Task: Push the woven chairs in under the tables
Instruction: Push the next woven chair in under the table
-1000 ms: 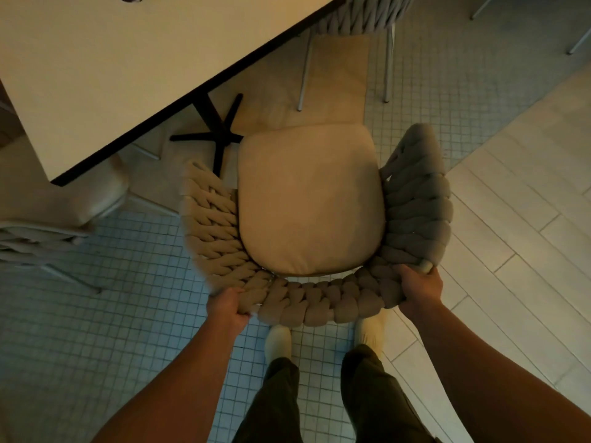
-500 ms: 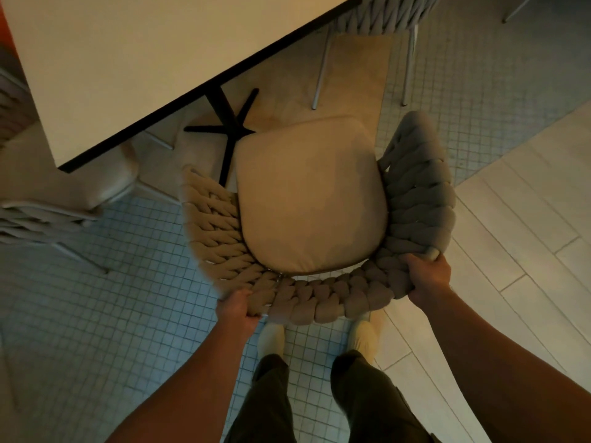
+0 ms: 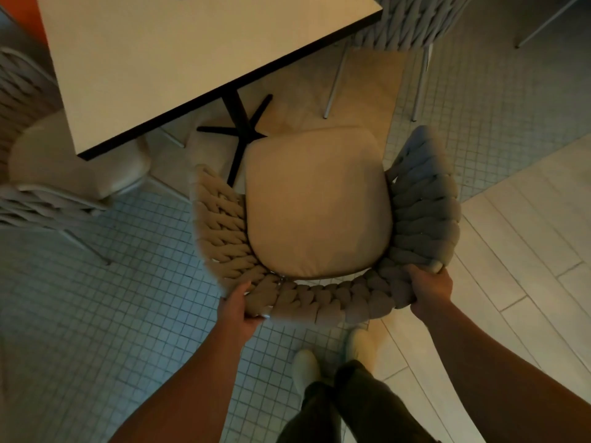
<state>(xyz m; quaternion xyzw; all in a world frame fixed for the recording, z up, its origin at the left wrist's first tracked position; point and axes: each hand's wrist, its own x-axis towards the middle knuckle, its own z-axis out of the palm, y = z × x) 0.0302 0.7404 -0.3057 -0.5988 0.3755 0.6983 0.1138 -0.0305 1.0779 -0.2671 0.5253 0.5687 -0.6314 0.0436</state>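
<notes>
A woven chair (image 3: 316, 206) with a beige seat cushion and a thick braided back stands in front of me, its seat front near the black cross base (image 3: 238, 131) of the pale table (image 3: 179, 55). My left hand (image 3: 238, 306) grips the braided back at its left rear. My right hand (image 3: 430, 290) grips the back at its right rear. The seat lies outside the table's edge, just below and right of the tabletop's near corner.
A second woven chair (image 3: 64, 174) sits at the table's left side, its seat partly under the top. A third woven chair (image 3: 412, 24) stands at the table's far right. My two shoes (image 3: 332, 356) stand behind the chair on small floor tiles; plank flooring lies right.
The chair and both hands have shifted forward and slightly left toward the table base. The seat front now nearly reaches the black cross foot. My grips are unchanged.
</notes>
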